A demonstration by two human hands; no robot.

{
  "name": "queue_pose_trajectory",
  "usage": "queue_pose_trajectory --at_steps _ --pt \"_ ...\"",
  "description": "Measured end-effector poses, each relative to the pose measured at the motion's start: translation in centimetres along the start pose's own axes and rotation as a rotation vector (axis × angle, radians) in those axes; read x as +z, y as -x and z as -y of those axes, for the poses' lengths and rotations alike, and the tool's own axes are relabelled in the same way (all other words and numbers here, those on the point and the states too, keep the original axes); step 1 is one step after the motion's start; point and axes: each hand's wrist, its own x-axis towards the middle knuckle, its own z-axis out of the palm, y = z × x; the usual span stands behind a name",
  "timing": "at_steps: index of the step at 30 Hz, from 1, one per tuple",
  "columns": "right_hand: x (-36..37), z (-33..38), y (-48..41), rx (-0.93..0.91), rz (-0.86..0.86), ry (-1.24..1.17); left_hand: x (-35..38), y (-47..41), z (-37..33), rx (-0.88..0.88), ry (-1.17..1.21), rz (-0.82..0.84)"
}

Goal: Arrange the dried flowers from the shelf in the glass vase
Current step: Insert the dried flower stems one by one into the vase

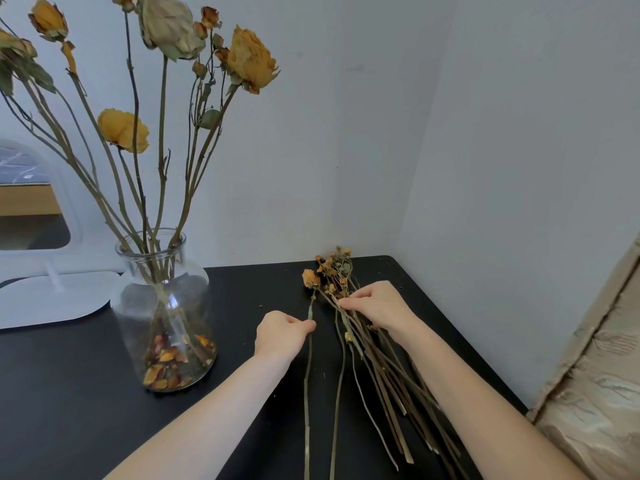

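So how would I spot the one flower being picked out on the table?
Start at the black table, right of the glass vase, where the right hand holds a bundle of dried flowers. Just left of that bundle lies a single dried flower, its stem pinched by the left hand. It lies apart from the rest and ends in one larger orange bloom.

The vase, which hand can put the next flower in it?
Left. The left hand pinches one flower by its stem and is on the vase's side; the right hand grips the bunch, farther away.
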Motion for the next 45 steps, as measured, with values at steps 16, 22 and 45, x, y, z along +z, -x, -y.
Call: queue_pose_trajectory --at_steps 16,22,45 --pt "1.5 -0.2 -1.0 0.050 0.022 0.370 -2.6 1.0 1.0 -0.002 0.084 -0.003" --pt "0.1 0.5 -0.4 0.010 -0.005 0.310 -2.7 1.4 0.9 0.021 0.089 0.013" --pt "-0.2 12.7 6.0 -0.352 -0.030 -0.593 -16.1 12.0 0.3 0.650 0.191 -0.236"
